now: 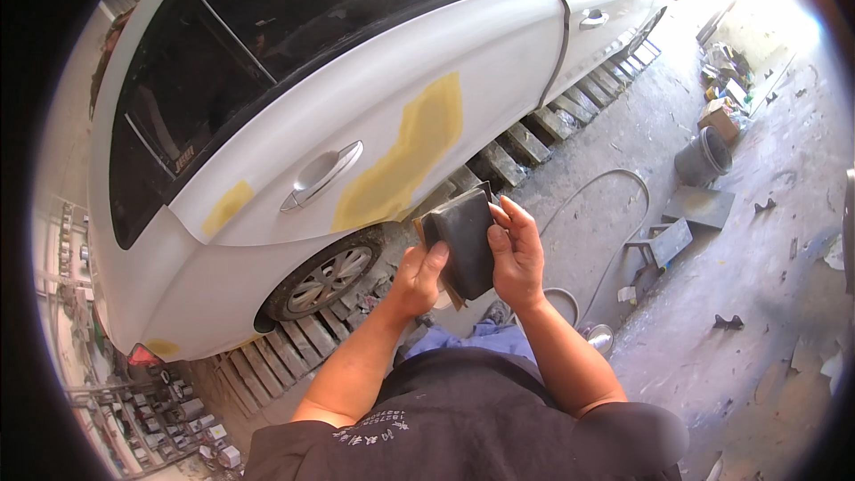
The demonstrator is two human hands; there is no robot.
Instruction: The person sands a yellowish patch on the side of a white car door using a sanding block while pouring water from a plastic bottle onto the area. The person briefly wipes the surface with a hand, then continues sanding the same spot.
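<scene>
Between my two hands is a black sanding block (467, 249), held up in front of my body, with a brown sheet like sandpaper showing along its edges. My left hand (417, 278) grips its left side, thumb pressed on the black face. On the right side my right hand (520, 254) holds it with the thumb on the face and the fingers behind. The side of a white car (508, 44) stands ahead and to the left. Its rear door carries a large yellow filler patch (411, 160) beside the door handle (322, 175) and a smaller yellow patch (228, 207).
The car's rear wheel (328, 276) is close by on the left, above wooden-looking slats (285, 352). To the right, a grey hose (614, 258) curls over the floor near a small stool (668, 242), a dark bucket (704, 157) and a cardboard box (720, 119).
</scene>
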